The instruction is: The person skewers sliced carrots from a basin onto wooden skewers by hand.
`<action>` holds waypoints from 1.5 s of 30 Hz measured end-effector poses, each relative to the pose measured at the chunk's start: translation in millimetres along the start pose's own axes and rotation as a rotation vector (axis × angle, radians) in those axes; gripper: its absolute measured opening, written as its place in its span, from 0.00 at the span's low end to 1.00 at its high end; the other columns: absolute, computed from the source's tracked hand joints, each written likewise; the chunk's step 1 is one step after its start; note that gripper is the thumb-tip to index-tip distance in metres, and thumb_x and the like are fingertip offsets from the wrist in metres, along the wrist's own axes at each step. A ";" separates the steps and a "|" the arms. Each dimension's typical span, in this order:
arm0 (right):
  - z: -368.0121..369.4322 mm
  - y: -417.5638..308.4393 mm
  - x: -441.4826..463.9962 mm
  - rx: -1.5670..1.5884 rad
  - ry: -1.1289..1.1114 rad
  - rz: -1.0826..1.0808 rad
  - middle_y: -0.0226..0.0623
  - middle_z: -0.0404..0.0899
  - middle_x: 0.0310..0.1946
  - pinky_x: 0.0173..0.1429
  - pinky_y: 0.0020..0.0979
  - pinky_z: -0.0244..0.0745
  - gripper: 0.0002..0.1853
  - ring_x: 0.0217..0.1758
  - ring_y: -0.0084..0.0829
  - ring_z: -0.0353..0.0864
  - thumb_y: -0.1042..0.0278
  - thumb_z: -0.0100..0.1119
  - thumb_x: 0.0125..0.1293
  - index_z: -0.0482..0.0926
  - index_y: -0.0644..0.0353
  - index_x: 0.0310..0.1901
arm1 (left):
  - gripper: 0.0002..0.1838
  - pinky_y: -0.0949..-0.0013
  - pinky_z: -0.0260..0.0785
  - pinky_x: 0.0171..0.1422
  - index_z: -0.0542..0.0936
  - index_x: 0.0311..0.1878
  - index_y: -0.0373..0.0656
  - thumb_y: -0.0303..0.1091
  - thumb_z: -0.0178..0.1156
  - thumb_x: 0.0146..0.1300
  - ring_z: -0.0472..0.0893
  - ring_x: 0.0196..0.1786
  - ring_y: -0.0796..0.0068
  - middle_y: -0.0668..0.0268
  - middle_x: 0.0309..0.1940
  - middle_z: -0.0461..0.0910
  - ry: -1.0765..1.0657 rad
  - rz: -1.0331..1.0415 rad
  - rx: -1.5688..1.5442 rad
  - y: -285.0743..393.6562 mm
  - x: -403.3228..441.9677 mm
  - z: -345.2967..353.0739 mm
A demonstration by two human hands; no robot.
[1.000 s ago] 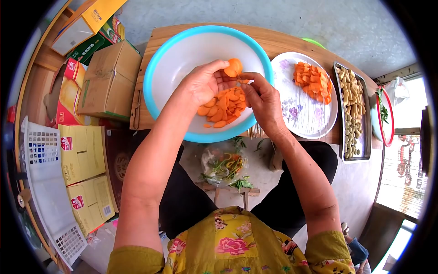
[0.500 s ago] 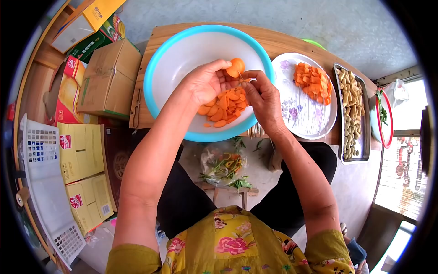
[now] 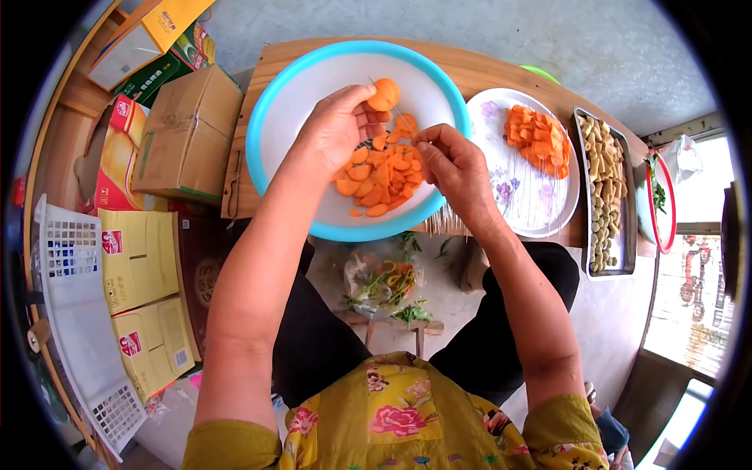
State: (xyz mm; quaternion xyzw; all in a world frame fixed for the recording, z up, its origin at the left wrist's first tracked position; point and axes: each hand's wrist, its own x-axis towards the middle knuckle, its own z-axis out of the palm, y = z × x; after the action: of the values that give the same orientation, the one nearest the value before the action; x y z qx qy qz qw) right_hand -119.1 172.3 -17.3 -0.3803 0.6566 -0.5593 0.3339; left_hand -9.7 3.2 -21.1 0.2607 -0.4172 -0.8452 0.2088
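Observation:
My left hand (image 3: 338,127) is over the white basin with a turquoise rim (image 3: 260,129), its thumb and fingers closed on a round carrot slice (image 3: 384,95). A thin skewer (image 3: 402,121) slants across this slice, its tip sticking out beyond. Pinched at the skewer's lower end is my right hand (image 3: 454,163), above the basin's right side. Beside the skewer shows another carrot slice (image 3: 405,123); I cannot tell whether it is threaded. Below both hands, a pile of loose carrot slices (image 3: 380,178) lies in the basin.
On the wooden table (image 3: 243,176), a floral white plate (image 3: 501,211) holds skewered carrot slices (image 3: 537,139). A metal tray (image 3: 611,271) carries pale skewered pieces further right. Loose skewers (image 3: 445,219) lie between basin and plate. Cardboard boxes (image 3: 188,133) stand left; a bag of trimmings (image 3: 382,282) sits below.
My left hand has moved slightly left and up with the carrot slice. My right hand has shifted a little right and down, leaving more of the skewer visible between the hands.

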 end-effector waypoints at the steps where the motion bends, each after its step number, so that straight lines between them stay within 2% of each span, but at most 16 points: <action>1: 0.2 2.8 0.1 -0.011 0.021 -0.040 0.27 0.71 0.21 0.27 0.22 0.64 0.05 0.23 0.16 0.67 0.73 0.53 0.68 0.74 0.67 0.38 | 0.13 0.68 0.72 0.46 0.77 0.45 0.41 0.39 0.59 0.62 0.79 0.41 0.73 0.64 0.39 0.80 -0.023 -0.014 0.049 -3.4 2.3 0.0; 4: -0.8 2.1 4.5 0.021 0.046 -0.028 0.28 0.71 0.20 0.27 0.22 0.64 0.05 0.22 0.16 0.67 0.73 0.53 0.67 0.74 0.67 0.38 | 0.13 0.69 0.72 0.45 0.78 0.45 0.42 0.39 0.59 0.63 0.79 0.40 0.74 0.65 0.39 0.81 -0.178 -0.100 0.113 -12.2 -1.6 9.2; 10: -5.3 -7.1 4.8 0.060 0.072 -0.008 0.28 0.71 0.19 0.26 0.21 0.64 0.06 0.22 0.15 0.67 0.73 0.53 0.68 0.75 0.67 0.38 | 0.12 0.73 0.73 0.42 0.78 0.44 0.41 0.39 0.58 0.65 0.80 0.38 0.76 0.66 0.38 0.81 -0.131 -0.041 0.268 2.6 4.5 -5.8; 13: -8.1 -10.5 3.5 0.065 0.080 -0.005 0.27 0.71 0.19 0.26 0.21 0.64 0.06 0.21 0.15 0.68 0.72 0.53 0.68 0.75 0.67 0.38 | 0.08 0.72 0.73 0.41 0.81 0.37 0.42 0.35 0.57 0.62 0.81 0.37 0.75 0.66 0.34 0.82 0.067 0.039 1.005 -1.0 14.7 -21.8; 14: -9.0 -11.4 2.9 0.066 0.080 0.000 0.27 0.71 0.19 0.26 0.21 0.64 0.06 0.21 0.15 0.68 0.72 0.53 0.68 0.75 0.67 0.38 | 0.08 0.72 0.73 0.41 0.81 0.37 0.42 0.35 0.57 0.62 0.81 0.37 0.75 0.66 0.34 0.82 0.069 0.038 1.008 -6.6 18.0 -29.8; 16: -10.6 -13.7 2.0 0.068 0.077 0.002 0.27 0.71 0.19 0.26 0.21 0.64 0.06 0.21 0.15 0.68 0.72 0.53 0.68 0.75 0.67 0.38 | 0.06 0.68 0.73 0.43 0.81 0.34 0.40 0.33 0.60 0.57 0.81 0.38 0.72 0.64 0.32 0.83 0.044 0.151 1.482 -15.0 19.7 -40.4; 17: -11.3 -14.7 1.6 0.066 0.075 0.003 0.27 0.71 0.19 0.26 0.21 0.64 0.07 0.21 0.15 0.68 0.72 0.53 0.67 0.75 0.67 0.38 | 0.06 0.67 0.72 0.44 0.81 0.32 0.39 0.31 0.61 0.54 0.82 0.37 0.70 0.62 0.31 0.83 0.038 0.145 1.466 -19.4 21.5 -45.7; 21: -13.3 -15.4 0.8 0.064 0.077 -0.013 0.27 0.72 0.19 0.26 0.21 0.64 0.07 0.21 0.15 0.68 0.71 0.54 0.67 0.75 0.67 0.37 | 0.07 0.66 0.72 0.44 0.81 0.33 0.39 0.31 0.62 0.53 0.82 0.37 0.70 0.62 0.31 0.83 -0.010 0.081 1.510 -23.5 27.6 -56.5; 30: -16.1 -17.6 0.0 0.072 0.075 -0.015 0.27 0.71 0.19 0.25 0.21 0.63 0.07 0.21 0.15 0.68 0.71 0.54 0.67 0.75 0.67 0.36 | 0.06 0.70 0.74 0.34 0.81 0.33 0.39 0.29 0.60 0.53 0.80 0.27 0.76 0.64 0.29 0.82 0.141 0.014 1.443 -23.3 38.5 -82.0; 33: -14.5 -18.6 0.3 0.090 0.078 -0.006 0.26 0.71 0.19 0.25 0.21 0.64 0.07 0.21 0.15 0.68 0.71 0.54 0.67 0.76 0.67 0.36 | 0.08 0.68 0.75 0.40 0.81 0.36 0.38 0.29 0.59 0.54 0.81 0.32 0.73 0.63 0.33 0.83 0.157 -0.057 1.481 -27.8 40.1 -85.3; 35: -13.7 -18.0 0.7 0.104 0.077 -0.009 0.26 0.71 0.19 0.25 0.20 0.64 0.07 0.21 0.15 0.68 0.71 0.55 0.67 0.76 0.66 0.36 | 0.10 0.65 0.74 0.46 0.81 0.41 0.38 0.28 0.59 0.54 0.82 0.40 0.67 0.60 0.39 0.83 0.153 0.113 1.539 -46.4 49.4 -102.9; 36: -13.5 -18.1 0.9 0.104 0.077 -0.010 0.26 0.71 0.19 0.25 0.20 0.64 0.07 0.21 0.15 0.68 0.71 0.55 0.67 0.76 0.66 0.36 | 0.10 0.65 0.74 0.46 0.81 0.41 0.38 0.28 0.59 0.54 0.82 0.40 0.67 0.60 0.39 0.83 0.153 0.113 1.539 -51.6 49.7 -104.4; 38: -13.5 -18.2 1.0 0.093 0.081 -0.011 0.27 0.72 0.20 0.26 0.20 0.64 0.07 0.21 0.15 0.68 0.71 0.55 0.67 0.76 0.66 0.36 | 0.12 0.59 0.71 0.53 0.81 0.42 0.43 0.26 0.53 0.56 0.80 0.48 0.57 0.56 0.46 0.81 0.090 0.129 1.581 -62.0 51.3 -106.9; 42: -15.7 -17.8 0.6 0.086 0.077 -0.002 0.27 0.72 0.20 0.26 0.21 0.65 0.07 0.22 0.15 0.68 0.71 0.55 0.67 0.76 0.66 0.37 | 0.13 0.58 0.71 0.52 0.80 0.44 0.41 0.26 0.51 0.57 0.80 0.48 0.54 0.55 0.44 0.81 -0.026 0.141 1.697 -64.4 40.8 -94.0; 44: -16.4 -17.0 0.4 0.087 0.075 0.012 0.27 0.72 0.20 0.26 0.21 0.65 0.07 0.21 0.15 0.69 0.71 0.55 0.67 0.76 0.66 0.37 | 0.12 0.57 0.71 0.52 0.80 0.43 0.39 0.26 0.50 0.57 0.79 0.47 0.52 0.54 0.42 0.81 0.140 0.140 1.725 -67.4 35.2 -87.6; 45: -16.5 -16.3 0.3 0.087 0.076 0.011 0.27 0.72 0.20 0.26 0.21 0.65 0.07 0.21 0.15 0.69 0.71 0.55 0.67 0.76 0.66 0.37 | 0.12 0.57 0.71 0.52 0.80 0.43 0.39 0.26 0.50 0.57 0.79 0.47 0.52 0.54 0.42 0.81 0.139 0.141 1.725 -68.3 37.8 -89.8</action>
State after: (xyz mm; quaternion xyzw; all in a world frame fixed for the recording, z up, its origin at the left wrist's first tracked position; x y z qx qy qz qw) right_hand -131.5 178.5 1.4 -0.3403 0.6461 -0.5994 0.3278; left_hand 6.8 -33.4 -133.1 0.3523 -0.9139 -0.2010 0.0152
